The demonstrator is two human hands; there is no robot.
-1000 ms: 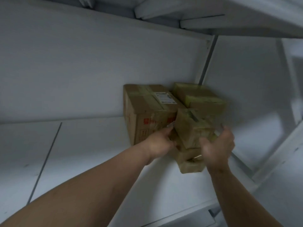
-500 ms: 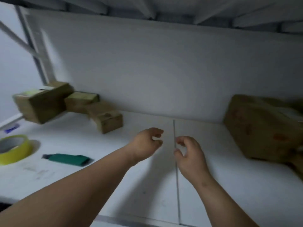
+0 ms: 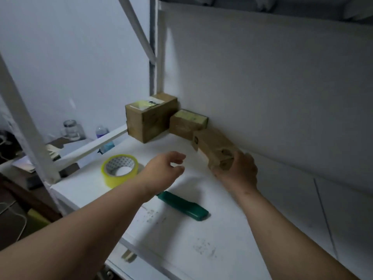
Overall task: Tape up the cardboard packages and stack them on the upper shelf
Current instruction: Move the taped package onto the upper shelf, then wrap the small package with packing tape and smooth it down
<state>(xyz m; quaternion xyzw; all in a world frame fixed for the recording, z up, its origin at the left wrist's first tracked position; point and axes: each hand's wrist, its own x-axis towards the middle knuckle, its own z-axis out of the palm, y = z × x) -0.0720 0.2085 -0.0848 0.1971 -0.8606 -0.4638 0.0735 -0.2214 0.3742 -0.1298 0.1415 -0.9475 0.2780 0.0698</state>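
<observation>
Gripping the near end of a small cardboard box [image 3: 214, 150], the right hand [image 3: 237, 171] has its fingers and thumb curled around the carton, which lies lengthwise on the white shelf board [image 3: 201, 239] close to the back panel [image 3: 262, 87]. The left hand [image 3: 163, 170] hovers above the board with loosely curled fingers, holding nothing, just right of a roll of yellow-tinted packing tape [image 3: 120, 169] that lies flat on the board. A dark green utility knife [image 3: 184, 206] lies on the board between the two forearms, partly hidden by the left wrist. Farther back in the corner sit two more cardboard packages: a larger box [image 3: 149, 120] with a white label and yellowish tape on top, and a smaller box [image 3: 186, 124] with tape across its top, touching the larger one and standing just behind the held carton. Beyond the shelf's edge, a glass jar [image 3: 70, 129] and a plastic bottle [image 3: 103, 133] stand on a cluttered lower surface.
</observation>
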